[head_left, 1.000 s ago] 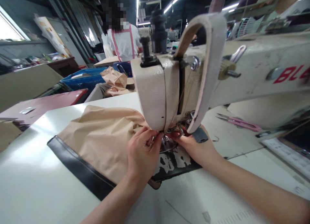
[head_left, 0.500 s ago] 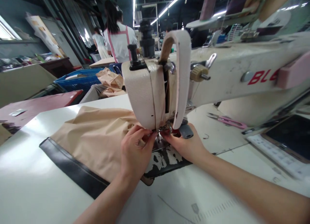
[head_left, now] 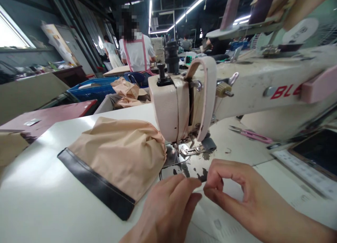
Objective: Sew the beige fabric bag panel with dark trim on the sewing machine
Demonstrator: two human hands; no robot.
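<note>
My right hand [head_left: 244,194] is in front of the sewing machine [head_left: 164,109], thumb and forefinger pinched together. Whatever may be between those fingertips is too small to make out. Close to its left is my left hand [head_left: 171,204], with a small gap between thumb and fingers and nothing visible in them. A tan fabric piece [head_left: 118,144] with a black band [head_left: 97,183] along its near edge lies left of the needle area, its gathered right edge beside the metal needle plate. Neither hand touches it. The presser foot [head_left: 179,150] is beyond my hands.
Pink-handled thread snips [head_left: 251,135] lie right of the needle area, near a dark-screened device [head_left: 318,155]. Behind the table are a blue crate [head_left: 92,90] and crumpled tan fabric [head_left: 126,90]. A person in a pink-strapped apron [head_left: 135,53] is farther back.
Both hands have come away from the needle area toward me and now sit close together in front of the machine. The tan fabric piece is uncovered, and the view has shifted slightly.
</note>
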